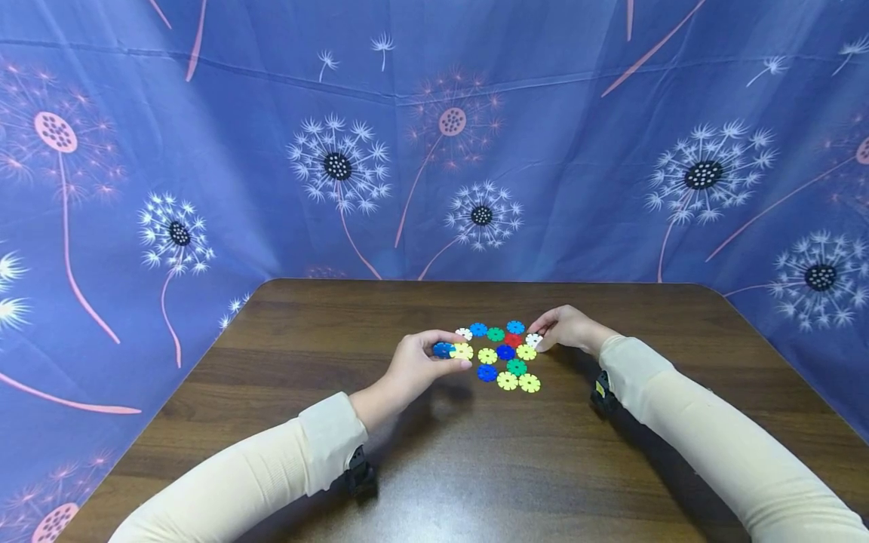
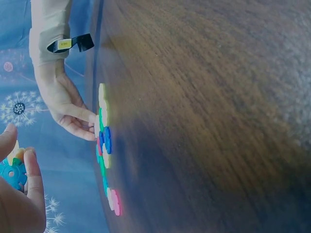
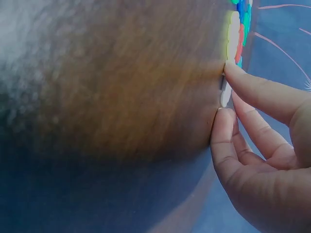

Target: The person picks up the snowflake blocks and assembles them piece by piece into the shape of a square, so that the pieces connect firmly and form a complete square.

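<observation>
We see the fingers of the left hand [image 1: 422,360] pinching a blue notched plastic flower disc [image 1: 443,350] with a yellow plastic flower disc [image 1: 462,351], while those of the right hand [image 1: 573,329] grip a white plastic flower disc [image 1: 534,341] by its rim, likely leaving its face clear. Between them, multicoloured plastic flower discs [image 1: 505,352] lie on the brown wood-grain surface [image 1: 475,467], presumably for steadiness.

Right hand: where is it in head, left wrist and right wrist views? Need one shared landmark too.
Head: right hand just right of centre, at the right end of the coloured discs.
Left wrist: right hand in the upper left, below its sleeve.
Right wrist: right hand in the lower right, reaching in from the right edge.
Shared landmark: the brown wooden table.
</observation>
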Demonstrator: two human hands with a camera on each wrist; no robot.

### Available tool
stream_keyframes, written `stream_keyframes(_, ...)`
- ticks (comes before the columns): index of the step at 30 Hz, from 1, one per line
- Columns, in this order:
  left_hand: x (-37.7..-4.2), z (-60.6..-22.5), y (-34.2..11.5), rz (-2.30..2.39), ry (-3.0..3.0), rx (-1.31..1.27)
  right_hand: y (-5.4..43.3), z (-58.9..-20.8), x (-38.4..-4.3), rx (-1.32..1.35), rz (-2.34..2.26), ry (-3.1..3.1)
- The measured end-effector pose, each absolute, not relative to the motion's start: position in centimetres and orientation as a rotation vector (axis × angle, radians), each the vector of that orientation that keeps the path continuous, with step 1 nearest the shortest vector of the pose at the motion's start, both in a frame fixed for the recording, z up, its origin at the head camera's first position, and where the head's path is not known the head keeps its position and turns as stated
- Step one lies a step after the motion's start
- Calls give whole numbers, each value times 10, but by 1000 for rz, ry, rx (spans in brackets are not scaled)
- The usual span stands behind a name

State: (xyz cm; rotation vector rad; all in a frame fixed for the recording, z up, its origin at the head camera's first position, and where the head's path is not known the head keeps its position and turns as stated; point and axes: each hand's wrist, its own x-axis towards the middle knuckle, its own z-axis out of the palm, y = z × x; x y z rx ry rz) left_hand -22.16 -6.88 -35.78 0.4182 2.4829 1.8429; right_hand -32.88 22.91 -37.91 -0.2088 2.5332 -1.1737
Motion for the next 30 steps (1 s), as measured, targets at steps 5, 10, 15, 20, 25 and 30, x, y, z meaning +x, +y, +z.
stream_keyframes(5, -220, -358, -68, 1835, 2478, 404, 227, -380, -330, -181, -1150, 2546)
stream_keyframes(10, -221, -361, -69, 1825, 2473, 398, 228, -380, -330, -166, -1142, 2552)
stream_keyframes(15, -222, -363, -70, 1839, 2461, 398, 229, -381, -329, -202, -1161, 2566)
stream_keyframes(20, -222, -365, -72, 1866, 2443, 374, 230, -381, -329, -226, -1182, 2554)
stream_keyframes(25, -222, -365, -73, 1856, 2458, 352, 232, -382, -327, -231, -1215, 2548)
stream_keyframes(30, -223, -364, -73, 1864, 2465, 334, 233, -381, -322, -177, -1358, 2467)
